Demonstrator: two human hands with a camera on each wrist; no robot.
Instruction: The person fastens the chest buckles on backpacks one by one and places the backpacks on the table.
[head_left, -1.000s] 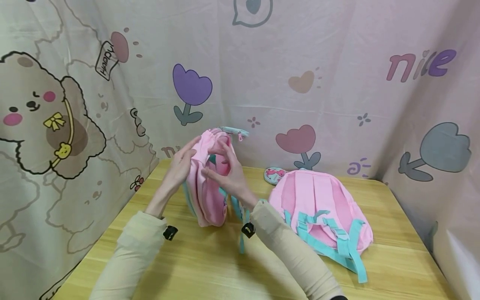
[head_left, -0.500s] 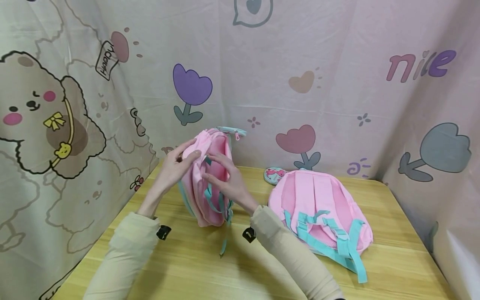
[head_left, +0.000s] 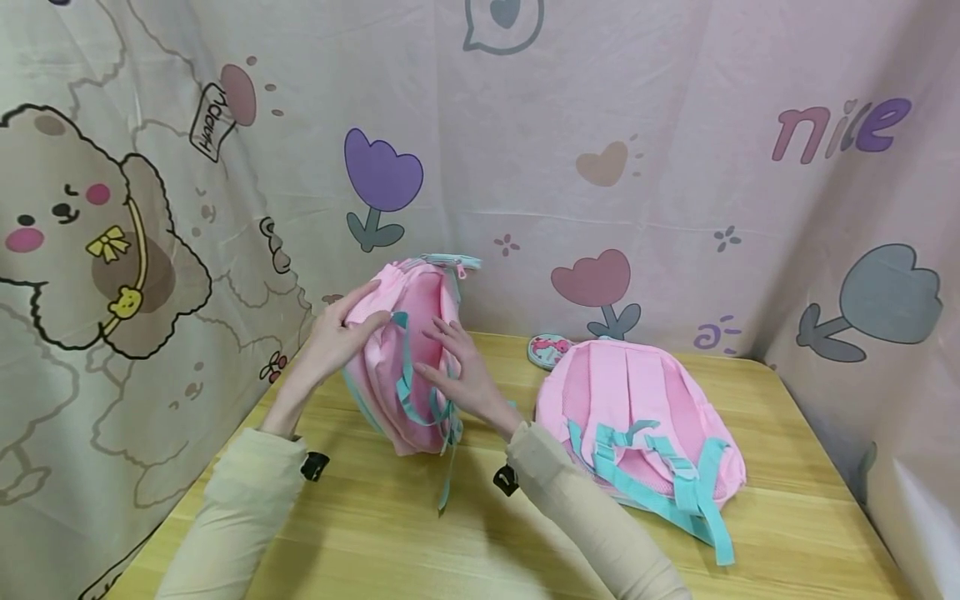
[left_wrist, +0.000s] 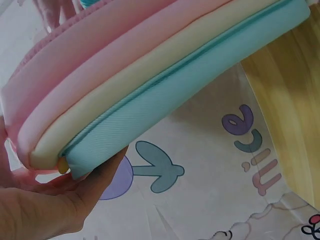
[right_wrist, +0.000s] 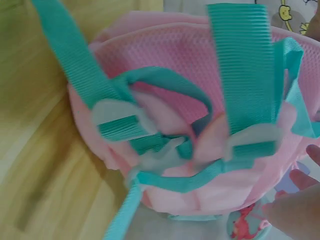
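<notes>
A pink child's backpack (head_left: 427, 304) with turquoise straps (head_left: 406, 358) stands upright on the left of the table, its mesh back turned partly toward me. My left hand (head_left: 330, 337) holds its upper left edge; in the left wrist view that hand (left_wrist: 55, 205) has thumb and fingers around the end of the pink, cream and turquoise layered bag (left_wrist: 125, 85). Beside the back panel, my right hand (head_left: 468, 371) has its fingers spread and slightly bent, holding nothing. The right wrist view shows strap buckles (right_wrist: 122, 120) near that hand (right_wrist: 295, 210).
A second pink backpack (head_left: 626, 383) lies on the right of the wooden table (head_left: 525, 550), its straps trailing toward the front. Behind it sits a small round patterned item (head_left: 549, 352). A printed curtain (head_left: 495, 167) hangs along the back and sides.
The held backpack has turned and tilted left, so its back panel and straps face me more. My left hand moved left with it; my right hand's fingers have come away from the bag's edge.
</notes>
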